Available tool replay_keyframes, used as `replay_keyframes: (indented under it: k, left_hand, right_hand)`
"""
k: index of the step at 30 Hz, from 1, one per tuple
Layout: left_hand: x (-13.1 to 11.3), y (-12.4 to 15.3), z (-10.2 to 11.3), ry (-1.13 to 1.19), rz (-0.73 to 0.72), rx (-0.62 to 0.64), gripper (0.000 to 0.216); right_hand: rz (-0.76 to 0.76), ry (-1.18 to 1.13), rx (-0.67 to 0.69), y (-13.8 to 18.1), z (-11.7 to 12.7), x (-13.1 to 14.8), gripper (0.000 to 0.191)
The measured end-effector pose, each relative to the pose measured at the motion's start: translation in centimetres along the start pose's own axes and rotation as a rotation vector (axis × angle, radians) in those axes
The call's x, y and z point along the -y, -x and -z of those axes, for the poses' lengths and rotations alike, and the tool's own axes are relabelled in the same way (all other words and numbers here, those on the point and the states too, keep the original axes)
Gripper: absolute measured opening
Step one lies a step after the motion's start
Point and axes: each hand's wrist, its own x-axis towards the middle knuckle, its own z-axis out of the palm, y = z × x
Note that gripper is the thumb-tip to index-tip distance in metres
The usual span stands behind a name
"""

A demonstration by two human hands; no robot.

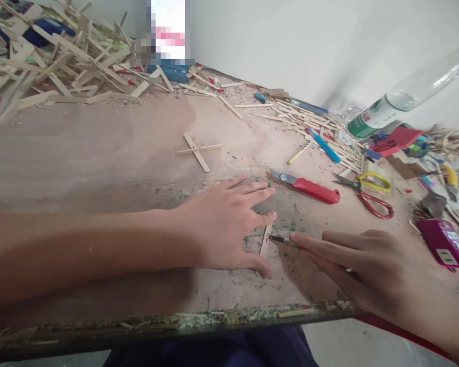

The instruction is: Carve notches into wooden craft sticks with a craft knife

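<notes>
My left hand lies flat on the wooden table, its fingers spread and pressing down a short wooden stick between forefinger and thumb. My right hand holds a small craft knife, fingers extended along it, its blade tip touching the stick's right side. Green shavings lie scattered around the stick.
A red utility knife and red-and-yellow scissors lie just beyond my hands. Two crossed sticks rest mid-table. Heaps of wooden sticks fill the far left and back right. A tilted clear bottle and a magenta device sit at right.
</notes>
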Motion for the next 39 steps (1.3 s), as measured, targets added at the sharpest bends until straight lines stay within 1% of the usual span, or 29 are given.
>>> replay_keyframes:
  k: [3,9,12,15,18,20,22,25,27,28,32,39]
  left_hand:
    - [-0.1,0.0,0.0,0.006,0.006,0.016,0.094]
    - [-0.1,-0.2,0.1,0.015,0.003,0.008,0.093]
    - [0.0,-0.2,0.0,0.013,-0.007,0.001,0.094]
    - [0.0,0.0,-0.2,0.014,-0.022,-0.021,0.093]
    - [0.1,0.1,-0.3,0.009,-0.025,-0.034,0.093]
    - [0.1,0.1,-0.3,0.005,-0.021,-0.031,0.093]
    - [0.1,0.1,-0.2,0.004,-0.017,-0.025,0.094]
    - [0.1,0.0,-0.2,0.002,-0.008,-0.008,0.094]
    - [0.1,0.0,-0.1,0.003,-0.002,-0.002,0.094]
    - [0.0,0.0,-0.1,0.004,-0.002,-0.001,0.094]
    - [-0.1,0.0,-0.1,0.002,-0.002,-0.003,0.094]
    - [-0.1,0.0,-0.1,0.005,-0.004,-0.012,0.094]
  right_hand:
    - [0.024,0.034,-0.007,-0.3,0.2,-0.1,0.034]
    - [0.094,0.124,0.024,-0.6,0.7,0.2,0.037]
    - [0.03,0.04,0.024,-0.3,0.4,0.2,0.038]
    - [-0.04,-0.02,-0.033,0.3,-0.6,0.0,0.038]
    - [-0.062,-0.062,-0.095,0.6,-1.5,-0.1,0.037]
    - [-0.06,-0.085,-0.096,0.6,-1.5,-0.2,0.036]
    - [-0.029,-0.057,-0.072,0.4,-1.2,-0.2,0.036]
    - [0.056,0.045,-0.029,0.1,-0.4,-0.3,0.038]
    - [0.092,0.081,-0.033,0.1,-0.3,-0.3,0.039]
    - [0.087,0.082,-0.036,0.1,-0.4,-0.3,0.039]
    - [-0.007,0.009,-0.098,0.5,-1.6,0.1,0.036]
    - [-0.205,-0.231,-0.233,0.2,-3.2,1.5,0.026]
